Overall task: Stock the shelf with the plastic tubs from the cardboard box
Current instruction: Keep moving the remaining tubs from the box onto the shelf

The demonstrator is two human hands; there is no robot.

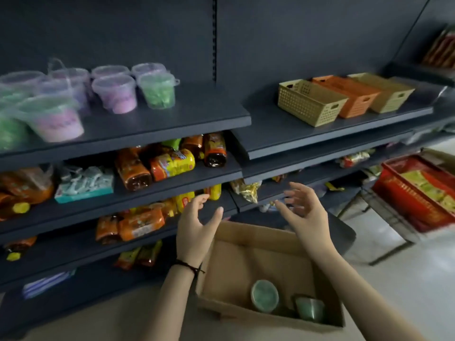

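The left hand [197, 225] and right hand [304, 210] are held empty above the cardboard box [256, 228], fingers [300, 189] spread apart. Two green plastic tubs [264, 295] are seen in its near right corner. Purple and green tubs [114, 93] are ranged along the top shelf [172, 116], toward its left end.

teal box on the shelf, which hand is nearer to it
Left. The left hand hovers down-right of the teal box; the right hand is farther right.

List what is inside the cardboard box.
Inside the cardboard box, near its front wall, are two green tubs: a lid-up tub and a tipped tub. The remaining visible floor is bare. The right forearm hides the box's right edge.
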